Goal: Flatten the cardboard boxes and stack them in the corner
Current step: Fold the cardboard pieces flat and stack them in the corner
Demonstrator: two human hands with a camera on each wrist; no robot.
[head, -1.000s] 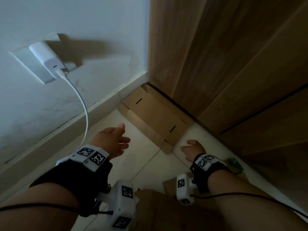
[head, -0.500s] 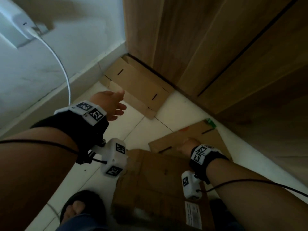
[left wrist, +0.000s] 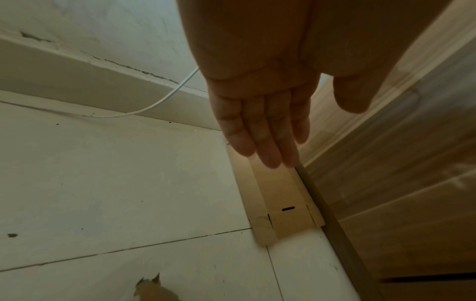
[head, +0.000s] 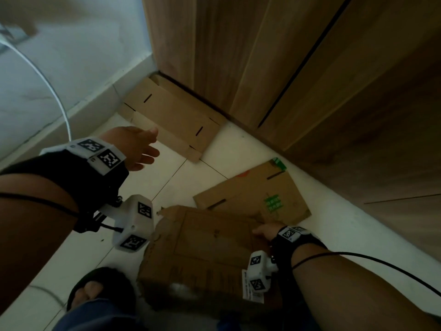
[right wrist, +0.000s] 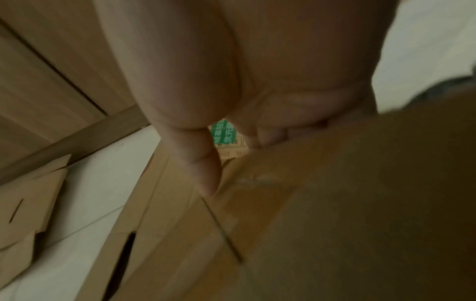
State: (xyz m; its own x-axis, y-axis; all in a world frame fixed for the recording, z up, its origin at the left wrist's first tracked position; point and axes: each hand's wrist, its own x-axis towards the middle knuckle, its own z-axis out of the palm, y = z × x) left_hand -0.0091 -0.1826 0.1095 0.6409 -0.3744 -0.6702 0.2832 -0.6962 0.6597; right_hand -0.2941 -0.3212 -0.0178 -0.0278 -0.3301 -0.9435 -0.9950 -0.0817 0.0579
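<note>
One flattened cardboard box (head: 171,118) (left wrist: 283,199) lies on the floor in the corner, against the wooden cabinet. A second flat piece with green print (head: 253,199) (right wrist: 224,132) lies further right along the cabinet. A brown box (head: 202,254) (right wrist: 335,203), still bulky, sits by my feet and overlaps it. My left hand (head: 150,149) (left wrist: 296,126) hovers open above the floor beside the corner piece, fingers straight, holding nothing. My right hand (head: 262,231) (right wrist: 239,160) grips the bulky box's far right edge, thumb on top and fingers curled over the rim.
A white cable (head: 59,99) (left wrist: 165,99) hangs down the wall on the left. The wooden cabinet (head: 286,68) bounds the floor at the back and right. My foot in a black sandal (head: 95,290) stands left of the bulky box, which carries a white label (head: 250,287).
My right hand has drawn back from beside the corner cardboard and taken hold of the bulky box's edge. The view has tilted down toward my feet. My left hand stays open.
</note>
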